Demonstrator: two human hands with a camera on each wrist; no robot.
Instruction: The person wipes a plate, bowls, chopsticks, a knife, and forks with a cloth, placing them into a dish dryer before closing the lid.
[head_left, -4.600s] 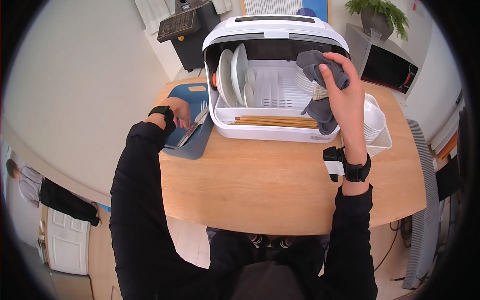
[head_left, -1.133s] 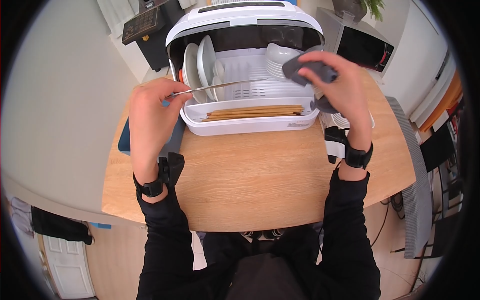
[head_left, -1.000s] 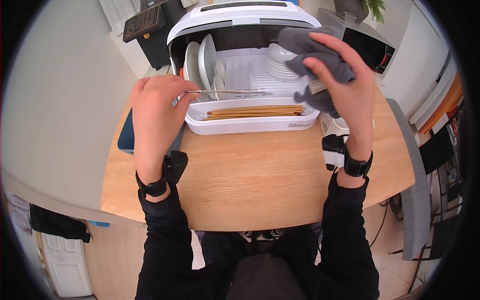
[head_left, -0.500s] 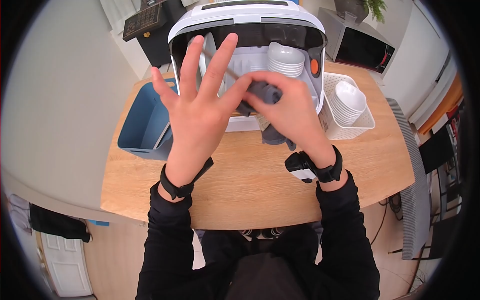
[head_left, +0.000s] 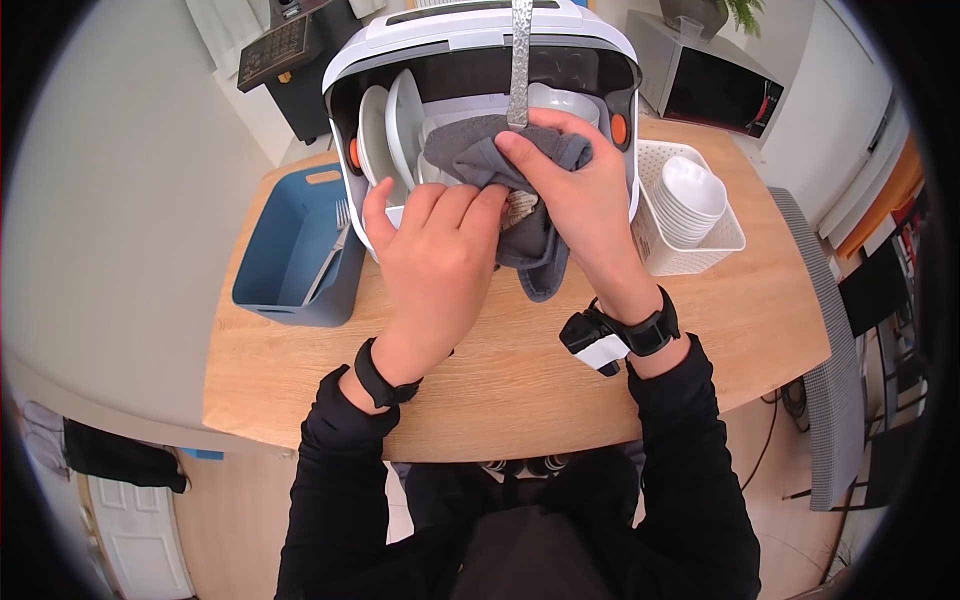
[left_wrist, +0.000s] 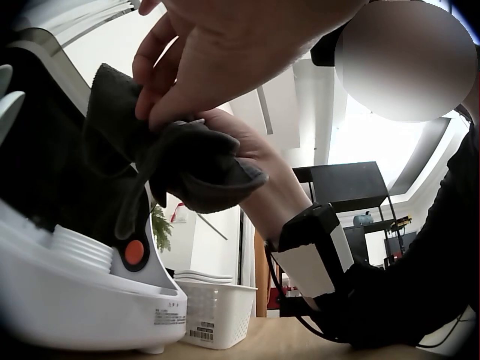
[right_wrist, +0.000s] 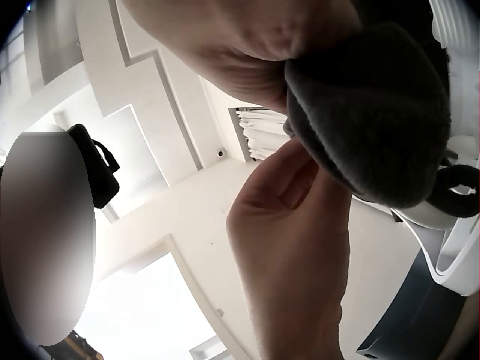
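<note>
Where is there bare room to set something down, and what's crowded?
Bare: the wooden table between the sleeves and right of them, in front of the white basket; also the blue bin, left of its cutlery. Crowded: the drying box, with plates inside, and the left hand, right hand and gray cloth before its opening.

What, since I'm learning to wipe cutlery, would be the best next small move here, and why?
Probably slide the gray cloth up along the metal handle: the handle juts bare above the cloth, the right hand grips the cloth, and the left hand pinches it lower down, so could steady it.
</note>
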